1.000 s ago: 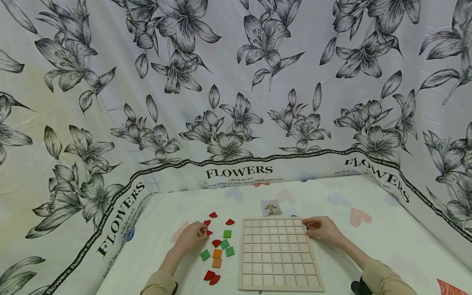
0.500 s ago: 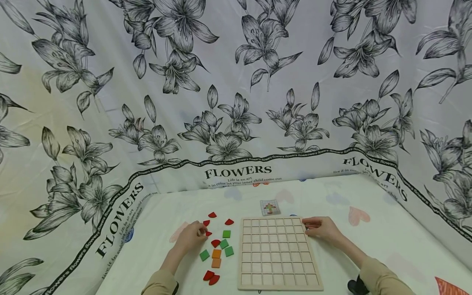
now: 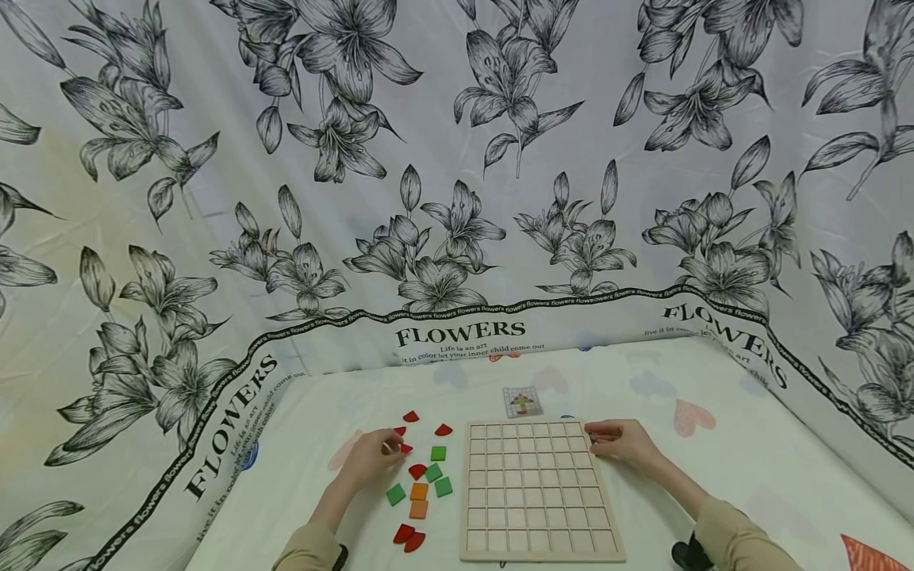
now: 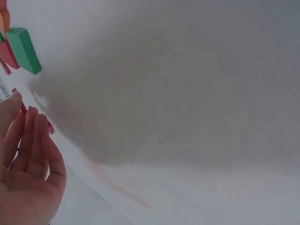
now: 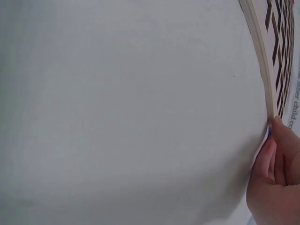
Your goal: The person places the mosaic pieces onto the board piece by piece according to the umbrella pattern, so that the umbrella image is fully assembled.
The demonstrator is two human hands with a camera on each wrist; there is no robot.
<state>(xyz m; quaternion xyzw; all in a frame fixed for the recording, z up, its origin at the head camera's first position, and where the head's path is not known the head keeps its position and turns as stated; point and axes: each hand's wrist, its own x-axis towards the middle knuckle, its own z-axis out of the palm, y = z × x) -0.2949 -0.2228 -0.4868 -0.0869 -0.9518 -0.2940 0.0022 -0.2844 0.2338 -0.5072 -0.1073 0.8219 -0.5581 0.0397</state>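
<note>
My left hand (image 3: 367,458) is over the left group of loose pieces, thumb and fingertips pinching a small red quarter-round tile (image 3: 405,449). In the left wrist view, that red tile (image 4: 19,101) shows as a thin edge between the thumb and fingers of my left hand (image 4: 33,164). At the upper right corner of a wooden grid board (image 3: 543,498), my right hand (image 3: 628,444) rests its fingertips against the side, with a gap between thumb and fingers. In the right wrist view, the thumb of my right hand (image 5: 276,173) touches the board's rim (image 5: 265,61).
Several green squares (image 3: 439,453), orange squares (image 3: 419,492) and red quarter-round tiles (image 3: 414,542) lie left of the board. Behind it is a small pattern card (image 3: 522,402). A flower-print curtain (image 3: 457,262) rises beyond the white heart-print cloth (image 3: 714,460).
The left fingertips have shifted slightly around the red tile, and more of it shows. The right hand stays at the board's edge; the whole view has drifted a little.
</note>
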